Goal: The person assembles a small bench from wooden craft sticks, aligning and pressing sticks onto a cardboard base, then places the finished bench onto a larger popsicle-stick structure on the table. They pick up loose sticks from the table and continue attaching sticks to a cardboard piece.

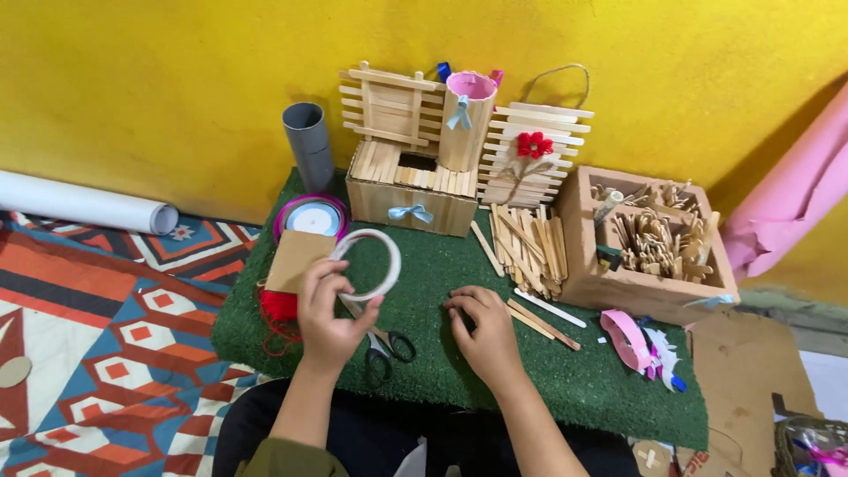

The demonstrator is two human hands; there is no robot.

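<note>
At right of centre we see a brown cardboard box (609, 284) full of wooden sticks, and at upper centre a stick-built box (408, 205) with a pale blue bow, a pink-lined stick cup (465, 124) standing on it. Our left hand (329, 311), left of centre, is raised above the green turf mat (548, 371), its fingers (320, 281) pinching a white ring (369, 263) by its lower edge, above the black-handled scissors (385, 346). Our right hand (482, 327), at lower centre, rests palm down on the mat, fingers curled together with nothing visibly pinched, beside loose wooden sticks (541, 322).
</note>
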